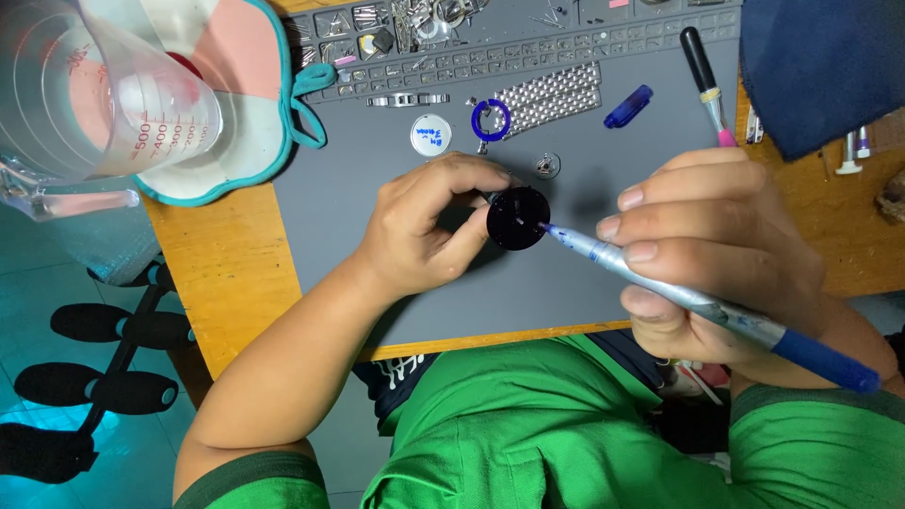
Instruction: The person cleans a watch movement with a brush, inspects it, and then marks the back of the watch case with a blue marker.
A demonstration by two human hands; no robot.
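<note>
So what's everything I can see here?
disc: one, black, held at mat centre
pen: one, silver and blue, tip touching the disc
mat: one, grey, on the wooden table
ring: one, blue, top of mat
round label: one, white, left of ring
metal band: one, silver, right of ring
cap: one, blue, top right
jug: one, clear, top left
cloth: one, dark blue, top right
left hand: pinching the disc
right hand: gripping the pen

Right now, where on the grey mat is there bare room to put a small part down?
Bare mat lies left of the left hand, and a strip runs along the near edge below the black disc. The far side, around the metal band and blue ring, is crowded.
</note>
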